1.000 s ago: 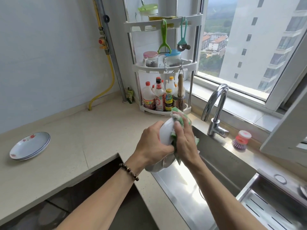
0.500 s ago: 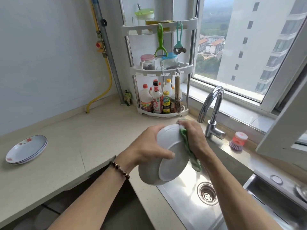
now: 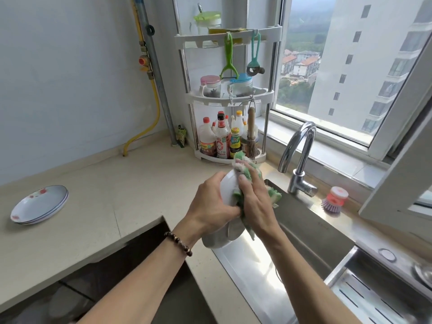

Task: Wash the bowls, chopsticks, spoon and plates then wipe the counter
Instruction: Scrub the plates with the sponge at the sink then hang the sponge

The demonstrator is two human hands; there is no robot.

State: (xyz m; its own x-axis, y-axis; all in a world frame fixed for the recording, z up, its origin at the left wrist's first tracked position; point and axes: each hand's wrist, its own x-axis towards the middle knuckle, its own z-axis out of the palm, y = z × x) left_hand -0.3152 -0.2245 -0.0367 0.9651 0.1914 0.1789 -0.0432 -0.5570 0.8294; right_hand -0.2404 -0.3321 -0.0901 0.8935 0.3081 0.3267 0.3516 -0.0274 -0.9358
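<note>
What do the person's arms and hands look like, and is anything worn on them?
Both forearms are bare, with no sleeves in view. The left wrist carries a bracelet of dark brown round beads. The left hand and the right hand wear no gloves, and no rings or watch can be seen. No markings show on either arm.

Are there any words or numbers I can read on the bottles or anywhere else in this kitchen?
None can be read.
Red and yellow labels on the sauce bottles in the white corner rack: print too small and blurred.
Small green packet by the grey pipe: print blurred.
Steel sink wall: faint mark, unreadable.
</note>
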